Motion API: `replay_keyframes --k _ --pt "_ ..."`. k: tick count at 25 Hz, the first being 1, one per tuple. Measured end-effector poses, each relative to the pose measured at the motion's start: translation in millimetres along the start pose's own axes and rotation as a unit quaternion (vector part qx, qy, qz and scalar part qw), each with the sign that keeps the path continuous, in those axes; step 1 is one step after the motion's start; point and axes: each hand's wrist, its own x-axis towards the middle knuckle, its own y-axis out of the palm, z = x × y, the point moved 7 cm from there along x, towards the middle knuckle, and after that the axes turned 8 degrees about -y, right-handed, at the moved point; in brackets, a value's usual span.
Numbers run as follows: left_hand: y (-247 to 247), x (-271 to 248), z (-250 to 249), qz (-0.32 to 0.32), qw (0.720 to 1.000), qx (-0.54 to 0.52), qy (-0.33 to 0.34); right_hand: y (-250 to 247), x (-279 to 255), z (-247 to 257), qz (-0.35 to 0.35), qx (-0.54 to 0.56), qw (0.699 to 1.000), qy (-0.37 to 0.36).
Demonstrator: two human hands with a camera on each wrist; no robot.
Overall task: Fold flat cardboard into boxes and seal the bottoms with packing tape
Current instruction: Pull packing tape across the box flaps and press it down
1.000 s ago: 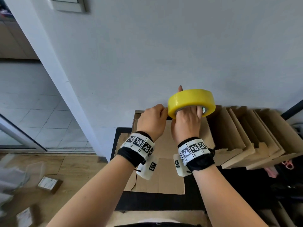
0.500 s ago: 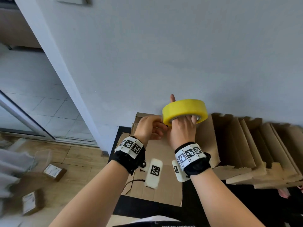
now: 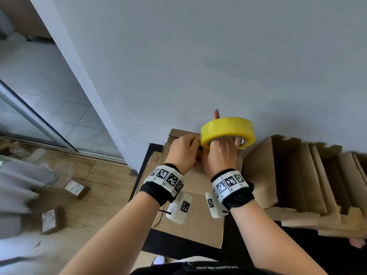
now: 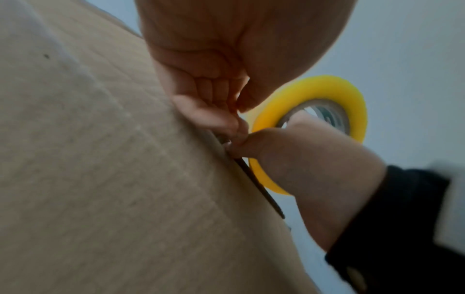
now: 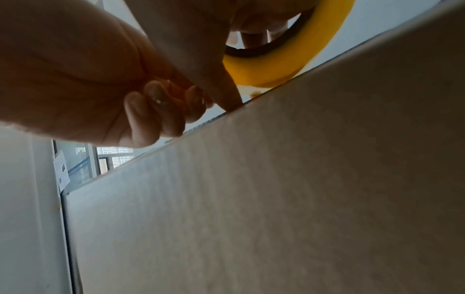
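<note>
— Over the black bench (image 3: 234, 231), by the grey wall: what are your hands doing?

— My right hand (image 3: 219, 155) has its fingers pushed through the core of the round yellow roll of packing tape (image 3: 227, 131), curled round the ring, one finger poking up behind it. The roll sits level above the far edge of the brown cardboard box (image 3: 198, 219) in front of me.

— And the left?

— My left hand (image 3: 183, 152) is curled tight, fingertips bunched against the thumb, right at the roll's left side and touching my right hand. From the left wrist view the fingertips (image 4: 234, 127) press together at the top edge of the cardboard, next to the roll (image 4: 309, 95). I think they pinch the tape's loose end, but the end itself is too thin and blurred for me to tell.

— Where does the box stand?

— On the bench, against the wall, under both hands; its broad side faces me.

— Any other containers?

— A row of brown folded cardboard boxes (image 3: 309, 175) leans on its right, open sides up. What is in them I cannot see. Small cardboard parcels with white labels (image 3: 76, 188) lie on the wooden floor (image 3: 103, 175) to my left.
</note>
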Motion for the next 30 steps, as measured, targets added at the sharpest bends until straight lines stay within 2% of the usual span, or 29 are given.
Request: replay_keyframes --k 1,3,4,6,8,11,13,16,18,20,22,30 --pt "-2 0 -4 -0.037 0.996 0.075 0.043 2 0 0 -0.001 -0.008 1.000 -0.004" --pt "-8 -5 -16 -0.131 0.961 0.195 0.144 3 1 0 -0.011 -0.021 1.000 -0.008" --pt "-9 -8 -19 -0.167 0.944 0.216 0.184 3 1 1 -0.016 -0.023 1.000 -0.013" --pt "-10 -7 -16 -0.220 0.927 0.223 0.205 4 1 4 -0.026 -0.016 0.999 -0.022" --pt "-14 -2 -6 -0.236 0.936 0.200 0.166 5 -2 1 -0.022 0.007 1.000 -0.006" --pt "-36 10 8 -0.242 0.952 0.148 0.117 11 -9 -10 0.037 -0.001 0.999 0.025" --pt "-47 15 17 -0.228 0.964 0.090 0.098 8 -12 -12 0.065 -0.015 0.998 0.021" --pt "-54 11 29 -0.240 0.968 -0.024 0.073 -6 -5 -4 0.049 -0.018 0.999 -0.009" --pt "-51 7 33 -0.230 0.969 -0.064 0.060 -16 -4 -4 0.008 -0.002 1.000 0.018" --pt "-48 9 39 -0.215 0.974 -0.058 0.039 -17 -7 -5 -0.010 0.028 0.998 0.053" --pt "-45 12 45 -0.209 0.977 -0.029 0.022 -13 -13 -2 -0.006 0.037 0.998 0.055" --pt "-41 8 48 -0.207 0.978 0.019 -0.031 -8 -18 4 0.032 -0.027 0.998 0.051"
